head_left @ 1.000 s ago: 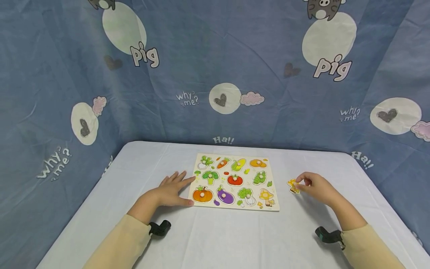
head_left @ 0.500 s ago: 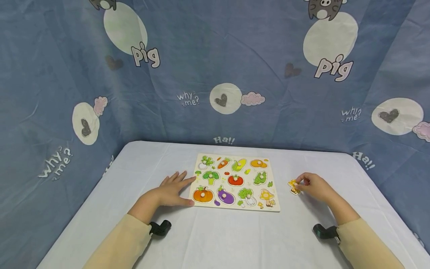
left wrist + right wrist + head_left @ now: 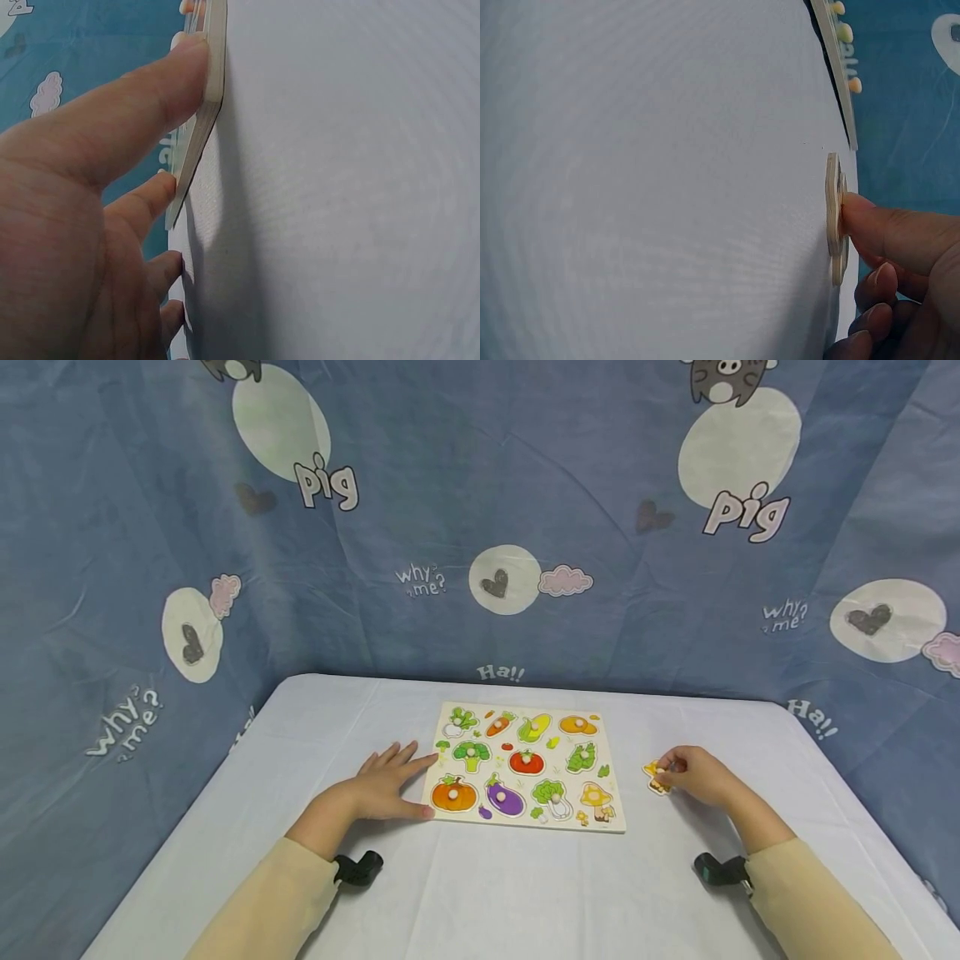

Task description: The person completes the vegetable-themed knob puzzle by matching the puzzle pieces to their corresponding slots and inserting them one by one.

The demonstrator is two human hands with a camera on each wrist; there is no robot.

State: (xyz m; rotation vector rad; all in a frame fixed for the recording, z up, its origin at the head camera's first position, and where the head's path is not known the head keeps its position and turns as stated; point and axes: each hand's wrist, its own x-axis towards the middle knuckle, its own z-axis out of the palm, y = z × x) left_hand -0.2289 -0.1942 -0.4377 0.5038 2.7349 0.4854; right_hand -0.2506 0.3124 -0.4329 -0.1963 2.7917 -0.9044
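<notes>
A wooden knob puzzle board (image 3: 553,766) with vegetable pictures lies on the white table. My left hand (image 3: 378,787) is spread at the board's left side, its thumb and index fingertip at the edge. In the left wrist view the thumb (image 3: 161,90) lies against the board's side (image 3: 215,67). To the right of the board, my right hand (image 3: 701,778) pinches a yellow mushroom puzzle piece (image 3: 654,777) between thumb and index finger. The right wrist view has this piece (image 3: 832,210) edge-on, close over the tabletop, its knob hidden by the fingertips.
Knobbed pieces such as a pumpkin (image 3: 453,795), an eggplant (image 3: 506,802) and a tomato (image 3: 527,763) sit in the board. A mushroom picture (image 3: 596,797) without a knob shows at its lower right. Blue printed cloth (image 3: 420,635) hangs behind the table (image 3: 510,902).
The right forearm and its wrist camera have swung slightly to the left, while the right fingers stay on the mushroom piece. The left hand keeps its place at the board.
</notes>
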